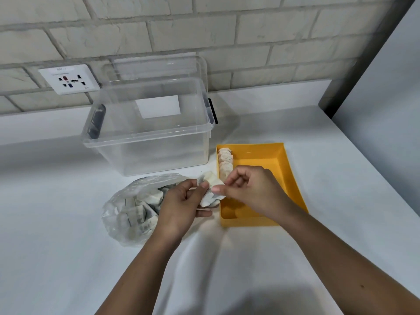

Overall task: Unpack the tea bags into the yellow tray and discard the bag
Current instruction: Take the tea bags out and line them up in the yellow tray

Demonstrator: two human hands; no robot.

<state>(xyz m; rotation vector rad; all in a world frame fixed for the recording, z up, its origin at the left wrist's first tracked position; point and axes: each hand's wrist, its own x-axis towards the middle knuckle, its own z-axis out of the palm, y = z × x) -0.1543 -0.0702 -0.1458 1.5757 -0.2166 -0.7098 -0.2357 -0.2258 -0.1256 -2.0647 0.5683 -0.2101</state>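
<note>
Tea bags (210, 189) pinched between left hand (181, 205) fingers and right hand (247, 189) fingers, beside yellow tray (293, 178).

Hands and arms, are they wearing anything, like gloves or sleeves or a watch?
No. The left hand and right hand are bare, with no gloves or rings showing. The left forearm and right forearm are bare too: no sleeves, watch or bracelet in view.
</note>
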